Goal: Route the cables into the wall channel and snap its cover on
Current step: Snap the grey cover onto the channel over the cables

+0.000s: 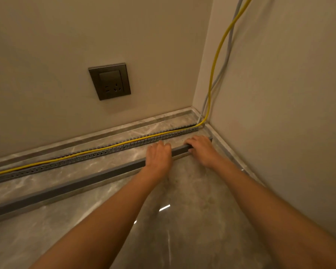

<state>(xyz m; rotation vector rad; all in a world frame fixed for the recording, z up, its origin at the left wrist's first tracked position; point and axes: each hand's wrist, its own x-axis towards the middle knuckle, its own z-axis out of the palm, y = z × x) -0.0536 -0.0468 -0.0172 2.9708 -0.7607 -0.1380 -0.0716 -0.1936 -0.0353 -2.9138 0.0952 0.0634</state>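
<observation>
Left hand [159, 156]: palm down on the grey cover strip [70, 186], fingers curled over it; grip underneath hidden.
Right hand [201, 148]: clasped on the strip's end near the corner.
Cover strip: lying on the marble floor [182, 220], left end cut off.
Slotted channel [109, 151]: parallel, just beyond, uncovered.
Yellow cable [214, 66]: lying in the channel, rising up the corner.
Grey cable [228, 49]: beside it; lower run hard to trace.
Wall socket [109, 80]: above.
</observation>
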